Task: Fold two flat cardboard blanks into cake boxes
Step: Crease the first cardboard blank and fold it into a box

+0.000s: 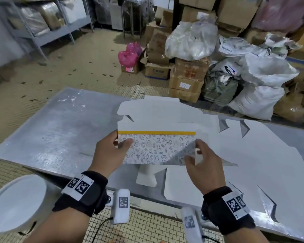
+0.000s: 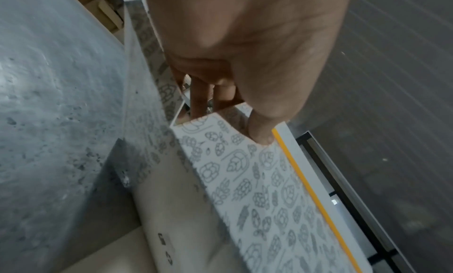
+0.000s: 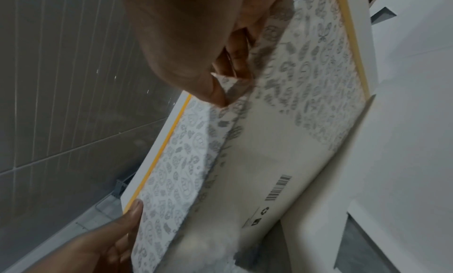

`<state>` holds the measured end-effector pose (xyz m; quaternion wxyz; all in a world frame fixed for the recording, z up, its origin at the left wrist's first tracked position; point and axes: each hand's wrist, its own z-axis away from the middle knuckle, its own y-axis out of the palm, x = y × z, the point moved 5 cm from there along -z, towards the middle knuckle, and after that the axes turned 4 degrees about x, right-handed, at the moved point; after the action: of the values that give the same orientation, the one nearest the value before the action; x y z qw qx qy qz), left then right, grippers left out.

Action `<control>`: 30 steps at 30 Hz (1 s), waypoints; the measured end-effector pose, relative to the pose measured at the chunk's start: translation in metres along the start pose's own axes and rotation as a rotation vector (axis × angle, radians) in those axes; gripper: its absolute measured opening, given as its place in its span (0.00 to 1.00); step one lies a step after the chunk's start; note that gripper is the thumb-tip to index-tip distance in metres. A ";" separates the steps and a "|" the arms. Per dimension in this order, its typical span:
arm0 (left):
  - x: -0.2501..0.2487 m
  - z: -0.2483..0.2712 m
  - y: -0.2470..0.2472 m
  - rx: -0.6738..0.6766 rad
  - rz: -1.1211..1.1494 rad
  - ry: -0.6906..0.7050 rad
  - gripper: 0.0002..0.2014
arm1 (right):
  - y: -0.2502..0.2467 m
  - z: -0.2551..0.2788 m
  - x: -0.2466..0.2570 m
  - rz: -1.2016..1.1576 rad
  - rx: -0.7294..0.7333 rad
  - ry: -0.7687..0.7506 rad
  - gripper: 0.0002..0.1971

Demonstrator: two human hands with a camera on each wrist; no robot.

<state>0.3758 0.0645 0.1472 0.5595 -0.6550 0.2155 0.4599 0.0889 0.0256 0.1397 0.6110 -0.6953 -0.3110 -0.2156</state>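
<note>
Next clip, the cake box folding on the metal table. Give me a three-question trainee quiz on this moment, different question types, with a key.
1. True or false: the left hand and the right hand both grip the patterned box blank.
2. Which colour is the stripe along the patterned panel? A) red B) yellow C) blue
3. Fill in: a second, flat blank lies white side up on the metal ____.

Key: 1 true; 2 B; 3 table.
</note>
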 end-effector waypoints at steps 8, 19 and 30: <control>-0.011 -0.011 -0.001 0.123 0.092 0.134 0.08 | 0.004 -0.010 0.067 0.133 -0.142 -0.286 0.32; -0.014 -0.023 -0.013 0.012 0.116 0.309 0.07 | 0.050 -0.048 0.146 0.099 0.131 -0.508 0.15; -0.006 -0.021 -0.021 0.057 0.082 0.306 0.07 | 0.064 -0.073 0.160 -0.014 0.157 -0.552 0.06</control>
<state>0.3972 0.0495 0.1625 0.5191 -0.6920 0.3377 0.3711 0.2536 -0.0230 0.2139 0.5536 -0.6762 -0.4862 0.0023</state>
